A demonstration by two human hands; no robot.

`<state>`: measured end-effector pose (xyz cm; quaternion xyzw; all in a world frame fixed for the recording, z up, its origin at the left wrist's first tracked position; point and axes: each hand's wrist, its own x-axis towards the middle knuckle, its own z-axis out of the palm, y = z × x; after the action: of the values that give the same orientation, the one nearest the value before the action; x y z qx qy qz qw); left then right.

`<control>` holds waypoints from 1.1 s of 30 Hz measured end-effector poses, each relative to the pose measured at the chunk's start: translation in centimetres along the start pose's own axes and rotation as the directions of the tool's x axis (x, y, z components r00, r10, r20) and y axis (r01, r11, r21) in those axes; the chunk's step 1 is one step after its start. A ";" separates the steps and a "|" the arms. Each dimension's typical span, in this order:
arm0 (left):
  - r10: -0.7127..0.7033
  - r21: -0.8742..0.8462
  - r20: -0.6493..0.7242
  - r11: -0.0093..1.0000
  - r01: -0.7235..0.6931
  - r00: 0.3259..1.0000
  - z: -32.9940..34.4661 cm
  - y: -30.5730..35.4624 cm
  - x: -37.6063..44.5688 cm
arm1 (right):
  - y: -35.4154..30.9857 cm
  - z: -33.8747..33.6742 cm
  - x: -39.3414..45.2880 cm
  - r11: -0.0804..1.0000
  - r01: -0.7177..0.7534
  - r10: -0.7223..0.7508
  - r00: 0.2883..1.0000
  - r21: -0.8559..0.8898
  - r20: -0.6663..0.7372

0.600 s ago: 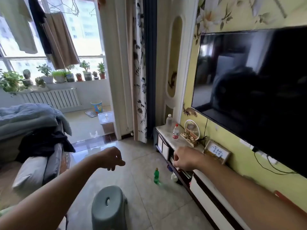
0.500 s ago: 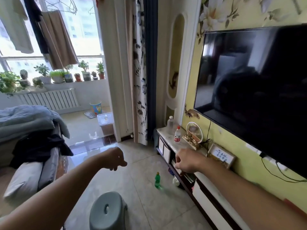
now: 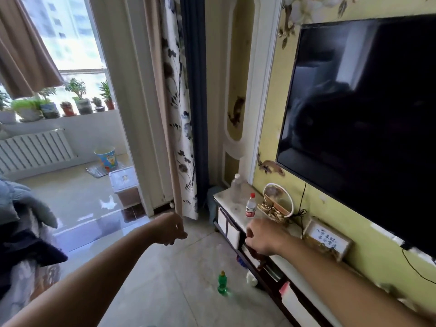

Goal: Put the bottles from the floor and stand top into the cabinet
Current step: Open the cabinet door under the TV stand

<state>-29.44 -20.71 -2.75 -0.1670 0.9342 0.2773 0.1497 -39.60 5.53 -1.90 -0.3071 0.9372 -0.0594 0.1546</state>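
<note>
A green bottle (image 3: 222, 282) stands on the tiled floor in front of the low TV stand (image 3: 226, 199). A white bottle (image 3: 251, 278) sits on the floor at the stand's base. On the stand top stand a red-capped bottle (image 3: 250, 205) and a clear bottle (image 3: 236, 187) nearer the far end. My right hand (image 3: 265, 237) hovers over the stand's front edge, fingers curled, holding nothing, just short of the red-capped bottle. My left hand (image 3: 170, 228) hangs in mid-air over the floor, loosely curled and empty.
A round fan ornament (image 3: 278, 201) and a framed plaque (image 3: 326, 240) sit on the stand under the wall-mounted TV (image 3: 363, 119). Patterned curtain (image 3: 179, 138) hangs at the stand's far end. A couch with bedding (image 3: 21, 223) is on the left.
The view has moved closer to the stand and turned right; the grey stool has dropped out of view. Both hands keep their curled poses, the right one nearer the red-capped bottle.
</note>
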 end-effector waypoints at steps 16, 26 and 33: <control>0.095 -0.009 0.055 0.995 -0.095 0.994 -6.7 -0.3 26.4 | 3.9 -3.3 24.7 0.997 -0.038 0.040 0.998 0.063 -0.038; 0.258 0.141 0.213 0.946 -0.291 0.942 -8.0 0.9 40.0 | 5.7 -2.4 34.3 0.982 -0.131 0.129 0.991 0.136 0.022; 0.373 0.121 0.337 0.893 -0.433 0.864 -9.6 0.3 52.0 | 5.3 -0.8 41.6 0.927 -0.307 0.317 0.949 0.213 -0.009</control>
<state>-78.13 -37.84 -14.28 0.0930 0.9362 0.2330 0.2460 -74.59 -14.92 -12.74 -0.1349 0.9657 -0.1388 0.1730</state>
